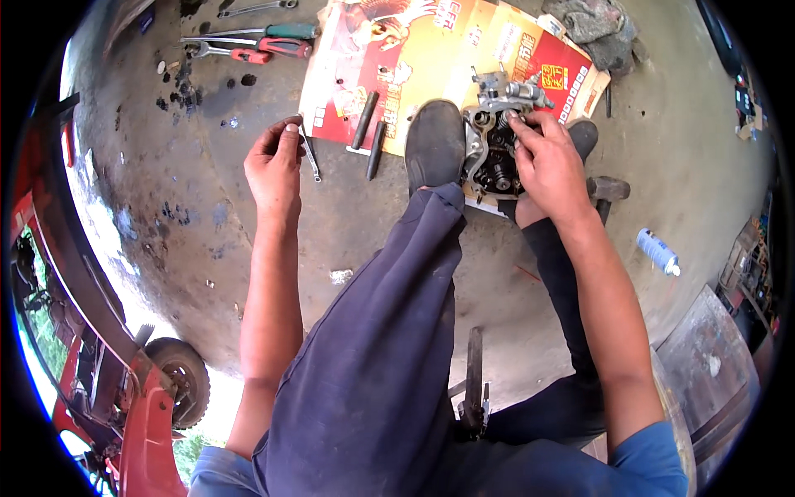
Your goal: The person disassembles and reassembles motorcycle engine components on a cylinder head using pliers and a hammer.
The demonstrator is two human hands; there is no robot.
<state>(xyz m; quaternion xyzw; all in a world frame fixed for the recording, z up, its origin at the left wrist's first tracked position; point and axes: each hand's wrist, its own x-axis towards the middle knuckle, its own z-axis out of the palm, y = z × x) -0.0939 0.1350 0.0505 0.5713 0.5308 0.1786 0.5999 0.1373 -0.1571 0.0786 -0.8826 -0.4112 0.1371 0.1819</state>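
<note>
Pinching the slim wrench [310, 155] near one end, the left hand [276, 161] has its fingers nearly closed; the engine part [495, 161] sits between the shoes [435, 141], best braced there; the right hand's [551, 166] fingers curl partly against it, their hold impossible to tell.

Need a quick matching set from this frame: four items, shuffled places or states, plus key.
1. left hand
2. right hand
3. two dark rods
4. can

A. blue with a white tip
B. touching the metal engine part
C. lying at the lower edge of the cardboard
D. holding a wrench

Pairs: 1-D, 2-B, 3-C, 4-A
</note>
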